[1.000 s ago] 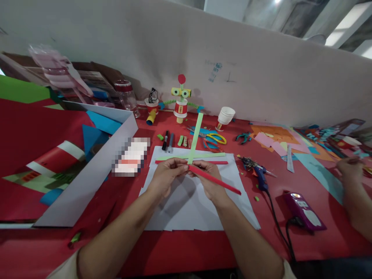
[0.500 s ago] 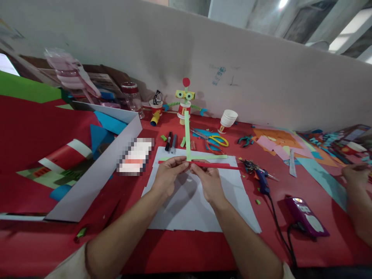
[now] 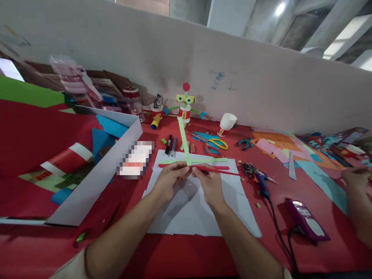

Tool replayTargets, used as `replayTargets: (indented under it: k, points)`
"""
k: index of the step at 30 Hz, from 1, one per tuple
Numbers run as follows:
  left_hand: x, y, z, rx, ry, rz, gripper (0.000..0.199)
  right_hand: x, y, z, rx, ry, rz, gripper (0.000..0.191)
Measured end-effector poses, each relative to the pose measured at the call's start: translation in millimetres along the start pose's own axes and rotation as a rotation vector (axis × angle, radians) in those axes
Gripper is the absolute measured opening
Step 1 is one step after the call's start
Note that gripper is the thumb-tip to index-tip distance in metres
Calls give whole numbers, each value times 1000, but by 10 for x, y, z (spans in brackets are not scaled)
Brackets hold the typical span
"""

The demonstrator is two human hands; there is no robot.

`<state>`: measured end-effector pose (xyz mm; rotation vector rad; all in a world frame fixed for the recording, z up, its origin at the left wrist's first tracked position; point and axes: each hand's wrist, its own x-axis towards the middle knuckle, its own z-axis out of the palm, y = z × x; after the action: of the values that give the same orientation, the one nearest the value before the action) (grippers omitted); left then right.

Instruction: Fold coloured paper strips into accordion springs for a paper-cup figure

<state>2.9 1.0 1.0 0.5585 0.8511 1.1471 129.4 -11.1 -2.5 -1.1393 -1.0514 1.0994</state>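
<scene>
Above the white paper (image 3: 186, 217), my left hand (image 3: 171, 178) pinches the joined ends of a green paper strip (image 3: 184, 141) and a red paper strip (image 3: 213, 169). My right hand (image 3: 207, 181) is closed on the red strip just beside that join, fingertips almost touching the left ones. The green strip sticks up and away from me, leaning slightly left, while the red one runs out to the right. Behind the hands, another green strip (image 3: 209, 160) and another red strip (image 3: 222, 167) lie across the paper's far part. Fingers hide the exact join.
A paper-cup robot figure (image 3: 184, 112) stands by the wall. Yellow-handled scissors (image 3: 218, 143), stacked cups (image 3: 226, 124) and markers (image 3: 168, 144) lie beyond the paper. At right are a glue gun (image 3: 263, 184), a purple power strip (image 3: 308, 221) and another person's hand (image 3: 356, 178); a box wall (image 3: 99, 170) rises left.
The upright green strip has tilted to the left, and the red strip's free end has swung slightly toward me. Both hands keep their grip near the join. The camera view has shifted slightly.
</scene>
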Motion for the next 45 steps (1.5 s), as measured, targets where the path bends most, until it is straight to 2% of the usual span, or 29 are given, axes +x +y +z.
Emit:
replayTargets:
  k: [4,7,10,14,18,25,31,45]
  points:
    - [23,17,-58,126,-37,-8,23,-7,0,-14,-100,-8,-12,4]
    - [31,20,-77,181,-30,16,21,-12,-10,-3,-72,-24,8,4]
    - [32,16,-70,156,8,35,22,-12,-18,21,7,-29,62,7]
    - [37,12,-60,52,78,-35,28,-5,-11,43,80,15,147,15]
    - [41,9,-56,46,64,-39,27,-3,-25,46,104,31,175,19]
    - [17,22,-22,26,48,-19,25,-14,-49,45,112,13,155,17]
    - [-37,57,13,81,-27,-34,19,-12,-52,38,108,6,115,14]
    - [-44,36,17,206,6,48,16,-24,-52,52,92,19,94,15]
